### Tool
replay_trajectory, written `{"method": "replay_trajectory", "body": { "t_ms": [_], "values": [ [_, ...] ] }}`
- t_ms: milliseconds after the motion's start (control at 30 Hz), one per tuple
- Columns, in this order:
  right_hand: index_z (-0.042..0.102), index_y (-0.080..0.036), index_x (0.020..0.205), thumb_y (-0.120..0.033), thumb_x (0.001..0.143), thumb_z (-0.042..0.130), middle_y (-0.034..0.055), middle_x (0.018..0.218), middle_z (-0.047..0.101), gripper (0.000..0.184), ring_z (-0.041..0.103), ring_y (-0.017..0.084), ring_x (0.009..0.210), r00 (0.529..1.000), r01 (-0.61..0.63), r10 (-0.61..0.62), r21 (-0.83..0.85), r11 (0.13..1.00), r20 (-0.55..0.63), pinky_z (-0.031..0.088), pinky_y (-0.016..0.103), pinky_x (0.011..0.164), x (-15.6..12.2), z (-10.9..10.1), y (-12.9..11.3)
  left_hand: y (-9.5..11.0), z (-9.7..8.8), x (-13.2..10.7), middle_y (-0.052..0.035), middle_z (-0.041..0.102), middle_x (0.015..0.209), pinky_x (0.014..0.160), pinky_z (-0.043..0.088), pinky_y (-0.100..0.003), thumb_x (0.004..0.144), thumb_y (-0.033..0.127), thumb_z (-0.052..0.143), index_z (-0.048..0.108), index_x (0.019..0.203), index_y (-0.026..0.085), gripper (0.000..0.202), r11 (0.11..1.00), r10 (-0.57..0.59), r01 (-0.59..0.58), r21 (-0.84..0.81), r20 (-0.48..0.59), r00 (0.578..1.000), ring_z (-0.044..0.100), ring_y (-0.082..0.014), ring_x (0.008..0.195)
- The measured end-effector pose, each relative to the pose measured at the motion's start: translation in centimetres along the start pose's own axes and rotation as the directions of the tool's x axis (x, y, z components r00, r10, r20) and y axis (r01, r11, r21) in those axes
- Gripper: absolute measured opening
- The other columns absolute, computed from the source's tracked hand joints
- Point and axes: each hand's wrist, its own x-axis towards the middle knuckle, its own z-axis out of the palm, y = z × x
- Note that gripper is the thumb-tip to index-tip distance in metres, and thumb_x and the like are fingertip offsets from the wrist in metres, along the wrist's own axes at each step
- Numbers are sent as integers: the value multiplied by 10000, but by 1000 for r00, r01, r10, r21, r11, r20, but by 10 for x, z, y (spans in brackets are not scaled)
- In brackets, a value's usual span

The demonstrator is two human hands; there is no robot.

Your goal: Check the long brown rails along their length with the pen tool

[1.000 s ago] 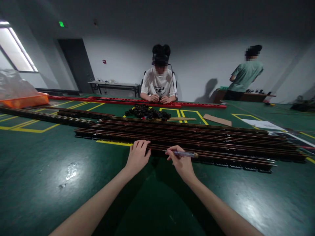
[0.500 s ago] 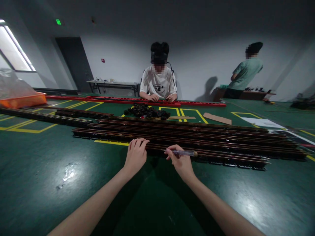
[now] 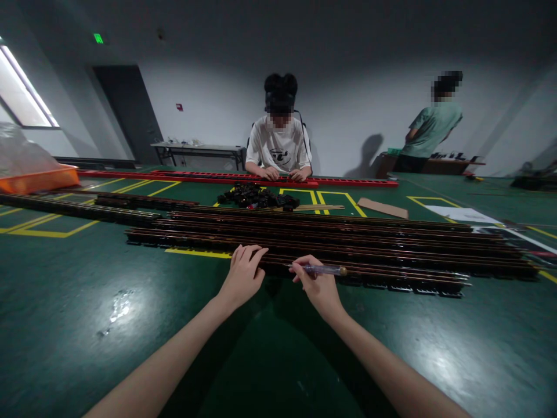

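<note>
My left hand (image 3: pixel 244 271) lies at the left end of the nearest long dark rail (image 3: pixel 409 280), fingers over its top and thumb on the near side. In a pinch between thumb and fingers, my right hand (image 3: pixel 319 287) holds a screwdriver (image 3: pixel 326 270) with a clear handle. The screwdriver lies nearly level, its thin tip pointing left toward the rail beside my left hand. What the tip touches is too small to make out. Several similar dark rails with copper-coloured edges (image 3: pixel 304 232) lie side by side just behind.
Beyond the rails are a heap of black parts (image 3: pixel 259 196), thin wooden strips (image 3: pixel 322 207) and a cardboard piece (image 3: pixel 383 208). A person (image 3: pixel 279 142) sits opposite at a red rail (image 3: pixel 348 182). An orange bin (image 3: pixel 43 179) stands left; another person (image 3: pixel 435 128) stands far right.
My left hand has shifted slightly right along the near rail, closer to the screwdriver tip. My right hand keeps its pinch on the screwdriver. The view has shifted a little.
</note>
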Motion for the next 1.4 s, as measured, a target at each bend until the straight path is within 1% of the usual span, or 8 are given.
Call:
{"method": "replay_trajectory", "body": {
  "t_ms": [100, 233, 433, 600, 767, 1033, 1200, 1400],
  "values": [
    [577, -185, 796, -365, 837, 526, 36, 744, 667, 191, 619, 154, 592, 1000, -2, 2, -13, 1000, 3, 420, 233, 460, 0, 0, 0, 1, 1, -1, -91, 511, 1202, 1059, 282, -511, 809, 183, 445, 477, 1233, 183, 425, 999, 31, -31, 9, 26, 999, 426, -248, 1176],
    [572, -181, 781, -376, 825, 531, 45, 725, 667, 204, 615, 155, 568, 1000, 4, -4, 3, 1000, -19, 423, 237, 453, 0, 1, -4, 1, 2, -1, -99, 507, 1209, 1041, 295, -517, 839, 235, 448, 469, 1245, 181, 411, 999, 25, -26, 29, 50, 998, 419, -259, 1177],
    [558, -177, 753, -387, 804, 543, 52, 689, 654, 217, 604, 157, 539, 997, 42, -39, 33, 999, -70, 413, 234, 426, -1, 0, -6, 1, 1, -1, -94, 520, 1186, 1034, 303, -495, 849, 236, 447, 473, 1237, 175, 394, 999, 24, -26, 32, 54, 998, 426, -250, 1152],
    [549, -174, 759, -384, 811, 536, 57, 685, 647, 217, 609, 167, 558, 993, 25, -21, 38, 999, -120, 420, 240, 441, -2, -1, -5, 2, 0, -1, -84, 526, 1183, 1024, 313, -491, 856, 238, 442, 467, 1241, 188, 389, 999, 14, -16, 30, 64, 998, 432, -242, 1143],
    [546, -179, 753, -389, 804, 537, 53, 688, 644, 216, 604, 168, 557, 997, 24, -21, 39, 999, -78, 416, 243, 439, -1, -1, -5, 3, 0, -1, -90, 531, 1179, 1026, 306, -488, 857, 231, 443, 472, 1237, 173, 385, 999, 12, -15, 37, 73, 997, 434, -242, 1143],
    [550, -189, 758, -404, 801, 541, 45, 695, 641, 220, 610, 176, 589, 998, -27, 29, 25, 999, -64, 414, 250, 454, -1, -1, -5, 3, 0, -1, -83, 543, 1155, 1017, 314, -475, 859, 282, 459, 482, 1197, 184, 352, 999, 7, -9, 40, 53, 999, 443, -238, 1132],
    [562, -190, 784, -431, 824, 521, 42, 728, 646, 247, 613, 169, 604, 999, -12, 12, 17, 1000, -30, 417, 247, 463, -1, -1, -3, 5, -2, 0, -95, 551, 1135, 998, 325, -483, 850, 326, 483, 496, 1157, 167, 346, 998, -16, 12, 60, 66, 998, 457, -251, 1105],
    [568, -188, 816, -401, 840, 513, 33, 737, 646, 222, 609, 157, 599, 1000, 16, -16, 6, 1000, 19, 423, 241, 466, -2, -1, -1, 6, -3, 1, -88, 565, 1091, 968, 350, -471, 841, 324, 502, 517, 1110, 175, 308, 994, -43, 40, 104, 25, 999, 480, -255, 1058]
  ]
}}
